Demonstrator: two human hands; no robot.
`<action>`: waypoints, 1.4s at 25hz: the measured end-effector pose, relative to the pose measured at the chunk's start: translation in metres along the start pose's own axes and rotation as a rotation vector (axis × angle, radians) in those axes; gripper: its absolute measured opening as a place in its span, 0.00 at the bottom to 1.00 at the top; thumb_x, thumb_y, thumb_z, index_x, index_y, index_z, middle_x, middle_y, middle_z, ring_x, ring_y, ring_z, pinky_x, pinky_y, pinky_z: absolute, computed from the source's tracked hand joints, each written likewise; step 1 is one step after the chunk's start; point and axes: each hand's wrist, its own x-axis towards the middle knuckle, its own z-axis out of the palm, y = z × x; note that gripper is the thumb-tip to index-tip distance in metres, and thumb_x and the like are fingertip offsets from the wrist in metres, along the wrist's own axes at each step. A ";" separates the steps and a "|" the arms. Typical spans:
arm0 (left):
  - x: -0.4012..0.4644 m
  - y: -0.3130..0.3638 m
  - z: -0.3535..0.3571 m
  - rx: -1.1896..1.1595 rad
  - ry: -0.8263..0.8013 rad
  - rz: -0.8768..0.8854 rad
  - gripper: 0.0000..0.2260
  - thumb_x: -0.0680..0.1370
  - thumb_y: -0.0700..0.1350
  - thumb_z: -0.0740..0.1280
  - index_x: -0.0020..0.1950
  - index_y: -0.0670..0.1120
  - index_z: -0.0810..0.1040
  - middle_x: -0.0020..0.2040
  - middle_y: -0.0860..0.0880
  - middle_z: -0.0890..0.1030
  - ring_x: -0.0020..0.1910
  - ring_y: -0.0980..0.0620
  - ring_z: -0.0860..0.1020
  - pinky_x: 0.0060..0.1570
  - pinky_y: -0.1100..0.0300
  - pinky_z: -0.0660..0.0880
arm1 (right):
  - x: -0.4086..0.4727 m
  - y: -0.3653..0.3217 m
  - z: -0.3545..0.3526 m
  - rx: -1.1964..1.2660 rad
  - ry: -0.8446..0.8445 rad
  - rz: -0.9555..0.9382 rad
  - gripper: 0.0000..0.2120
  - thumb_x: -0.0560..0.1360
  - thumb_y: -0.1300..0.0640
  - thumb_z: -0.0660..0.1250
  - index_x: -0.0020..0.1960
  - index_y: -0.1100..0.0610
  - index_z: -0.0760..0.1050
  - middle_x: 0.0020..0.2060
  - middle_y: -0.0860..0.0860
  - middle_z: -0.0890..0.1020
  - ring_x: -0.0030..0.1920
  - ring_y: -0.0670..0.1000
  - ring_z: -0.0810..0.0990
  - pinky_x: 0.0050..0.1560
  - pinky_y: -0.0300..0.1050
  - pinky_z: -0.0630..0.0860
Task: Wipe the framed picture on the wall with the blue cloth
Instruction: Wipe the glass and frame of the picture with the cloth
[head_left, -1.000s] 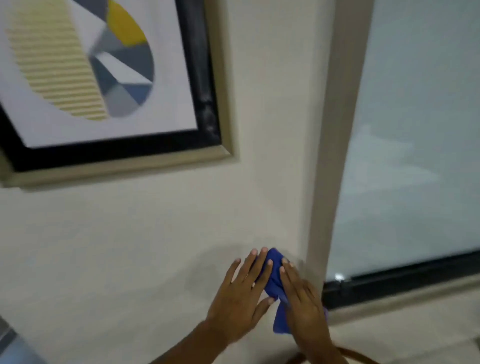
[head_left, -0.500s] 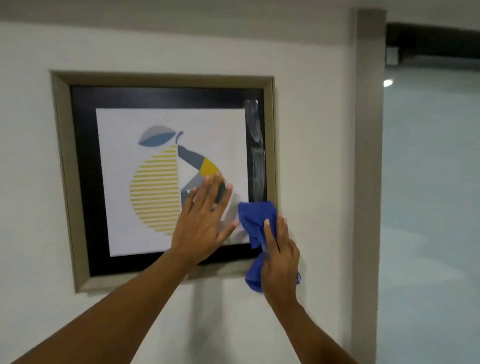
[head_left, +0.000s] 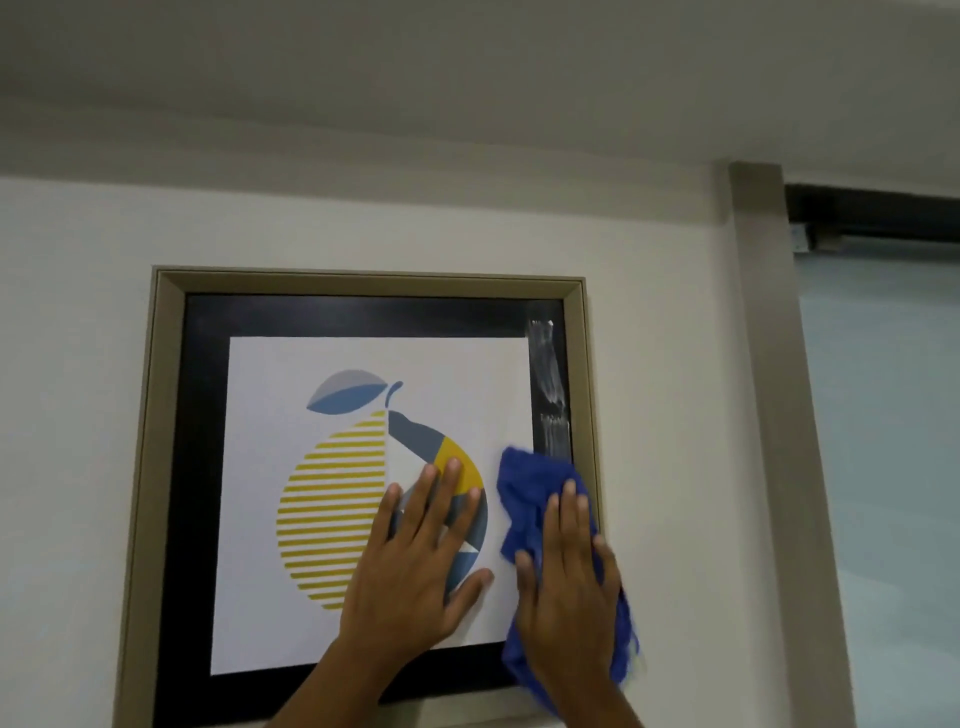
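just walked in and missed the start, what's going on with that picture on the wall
A person is cleaning the framed picture on the wall. The right hand presses a blue cloth flat against the lower right part of the glass, by the frame's right edge. The left hand lies open on the print, apparently steadying it. Whitish streaks show on the dark border above the cloth.
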 end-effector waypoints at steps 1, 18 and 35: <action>0.000 0.000 0.000 0.000 -0.001 0.000 0.37 0.79 0.67 0.55 0.81 0.47 0.54 0.83 0.43 0.52 0.81 0.41 0.52 0.77 0.41 0.47 | 0.027 -0.005 -0.002 0.004 0.022 -0.001 0.29 0.81 0.44 0.49 0.77 0.59 0.58 0.77 0.54 0.57 0.76 0.53 0.57 0.71 0.47 0.54; -0.001 -0.001 0.000 0.016 -0.009 -0.001 0.36 0.80 0.66 0.54 0.81 0.46 0.55 0.81 0.43 0.56 0.80 0.42 0.53 0.76 0.41 0.50 | -0.054 0.016 0.001 -0.044 -0.091 -0.001 0.32 0.80 0.41 0.34 0.69 0.55 0.66 0.78 0.42 0.48 0.74 0.46 0.58 0.70 0.43 0.54; -0.002 -0.003 0.007 -0.018 0.012 -0.008 0.36 0.80 0.66 0.56 0.81 0.47 0.55 0.82 0.44 0.54 0.81 0.42 0.53 0.78 0.42 0.48 | 0.129 -0.023 -0.019 0.027 0.085 -0.064 0.28 0.80 0.46 0.56 0.75 0.60 0.63 0.75 0.57 0.64 0.72 0.57 0.65 0.70 0.52 0.62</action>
